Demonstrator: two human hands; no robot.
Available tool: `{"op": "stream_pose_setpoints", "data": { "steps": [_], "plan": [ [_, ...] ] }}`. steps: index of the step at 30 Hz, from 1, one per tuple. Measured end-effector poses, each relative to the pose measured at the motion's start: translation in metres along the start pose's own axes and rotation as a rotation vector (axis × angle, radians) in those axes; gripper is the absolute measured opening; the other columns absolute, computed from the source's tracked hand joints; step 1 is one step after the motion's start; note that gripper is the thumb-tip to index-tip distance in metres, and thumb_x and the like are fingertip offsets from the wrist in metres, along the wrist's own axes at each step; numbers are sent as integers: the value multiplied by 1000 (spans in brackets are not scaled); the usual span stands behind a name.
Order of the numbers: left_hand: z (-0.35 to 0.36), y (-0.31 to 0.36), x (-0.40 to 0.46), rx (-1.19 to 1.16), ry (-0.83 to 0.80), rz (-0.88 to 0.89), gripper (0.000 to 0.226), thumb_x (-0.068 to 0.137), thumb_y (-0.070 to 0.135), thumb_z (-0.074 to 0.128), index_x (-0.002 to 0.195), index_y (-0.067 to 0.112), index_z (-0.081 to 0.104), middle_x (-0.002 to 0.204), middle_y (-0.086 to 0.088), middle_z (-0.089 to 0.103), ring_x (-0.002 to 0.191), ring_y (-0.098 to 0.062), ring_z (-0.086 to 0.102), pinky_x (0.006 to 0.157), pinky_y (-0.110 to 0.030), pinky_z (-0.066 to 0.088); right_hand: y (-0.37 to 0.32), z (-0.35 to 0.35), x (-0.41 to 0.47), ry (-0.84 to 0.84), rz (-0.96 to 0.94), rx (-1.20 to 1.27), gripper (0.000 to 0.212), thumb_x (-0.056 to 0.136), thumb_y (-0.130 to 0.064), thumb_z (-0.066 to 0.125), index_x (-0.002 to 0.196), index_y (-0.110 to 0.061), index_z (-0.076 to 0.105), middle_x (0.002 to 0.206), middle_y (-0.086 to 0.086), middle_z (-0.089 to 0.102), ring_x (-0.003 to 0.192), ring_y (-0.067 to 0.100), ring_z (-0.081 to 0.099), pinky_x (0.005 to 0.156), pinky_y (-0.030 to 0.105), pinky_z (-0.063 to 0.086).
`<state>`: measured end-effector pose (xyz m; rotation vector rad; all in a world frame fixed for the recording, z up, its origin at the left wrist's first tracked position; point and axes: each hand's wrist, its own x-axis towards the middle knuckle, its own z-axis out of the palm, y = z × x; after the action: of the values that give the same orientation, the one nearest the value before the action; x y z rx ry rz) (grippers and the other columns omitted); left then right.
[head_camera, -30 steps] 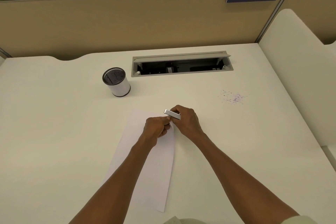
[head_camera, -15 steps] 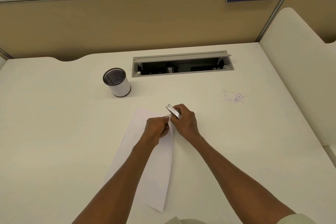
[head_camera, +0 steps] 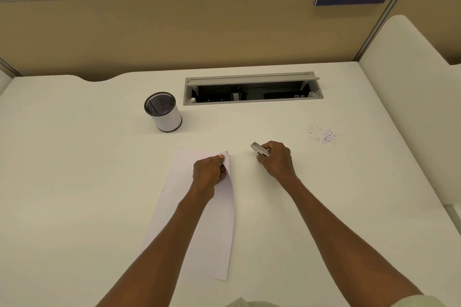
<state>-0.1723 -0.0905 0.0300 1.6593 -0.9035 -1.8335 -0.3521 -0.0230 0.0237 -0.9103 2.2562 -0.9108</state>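
The left hand (head_camera: pixel 208 173) pinches the paper's (head_camera: pixel 199 219) top corner, while the right hand (head_camera: pixel 275 158) grips a small metal stapler (head_camera: pixel 260 149).

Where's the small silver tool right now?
The silver tool is in the head view's middle, gripped by the right hand, right of the paper that the left hand holds and left of the purple specks.

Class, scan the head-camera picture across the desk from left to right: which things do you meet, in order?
Mesh cup → sheet of paper → silver tool → purple specks.
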Motion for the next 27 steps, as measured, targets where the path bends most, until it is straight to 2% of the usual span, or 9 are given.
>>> {"op": "stream_pose_setpoints", "data": {
  "steps": [4,6,8,11,15,17,19,23,27],
  "plan": [
    [-3,2,-1,-21,3,-3,11,93,13,68,89,6,76,106,-19,74,87,-25,66,81,-35,60,2,-8,8,-44,75,114,21,72,-14,73,92,-8,68,81,6,68,69,25,62,62,32,49],
    [-4,2,-1,-27,4,-8,11,92,14,69,90,6,76,108,-18,75,89,-26,67,80,-35,60,0,-9,12,-48,113,158,28,71,-32,71,82,-7,64,77,5,66,65,24,59,62,35,49],
    [-5,3,0,-45,-1,-14,11,93,13,68,94,6,76,108,-17,75,90,-26,68,80,-34,60,-8,-7,17,-78,129,177,37,76,-46,57,71,-9,56,71,5,60,60,21,51,60,34,44],
    [-7,4,-2,-81,-20,-21,14,95,12,66,103,5,75,106,-13,76,90,-23,70,81,-32,59,-25,-3,26,-86,132,171,32,89,-32,43,74,-7,56,72,7,57,61,21,47,57,31,36],
    [-10,4,-3,-119,-44,-23,13,95,12,65,102,6,75,101,-9,76,85,-20,69,80,-30,59,-43,3,42,-45,71,13,19,87,-15,50,72,-4,53,65,5,52,58,21,47,47,26,32],
    [-11,5,-2,-127,-40,-26,13,95,12,66,102,6,74,99,-9,75,83,-20,69,80,-31,58,-53,8,51,-20,56,-41,12,82,-15,58,79,-3,58,73,5,57,66,23,53,54,26,39],
    [-12,5,-1,-131,-33,-30,13,95,12,66,103,6,74,99,-9,75,83,-20,69,81,-31,58,-62,13,58,20,20,-107,15,78,-16,65,81,-3,58,78,5,59,71,25,55,59,28,40],
    [-14,6,-3,-130,-37,-31,11,95,14,67,100,7,74,97,-8,76,81,-18,70,82,-32,58,-78,24,66,48,-60,-230,19,77,-17,68,73,-7,52,74,6,57,66,25,53,57,28,37],
    [-14,7,-5,-135,-51,-26,8,94,16,70,95,10,76,92,-6,78,82,-18,71,88,-36,58,-86,35,73,66,-107,-391,15,81,-18,69,79,-8,59,81,8,66,65,20,52,59,27,39]
  ]
}}
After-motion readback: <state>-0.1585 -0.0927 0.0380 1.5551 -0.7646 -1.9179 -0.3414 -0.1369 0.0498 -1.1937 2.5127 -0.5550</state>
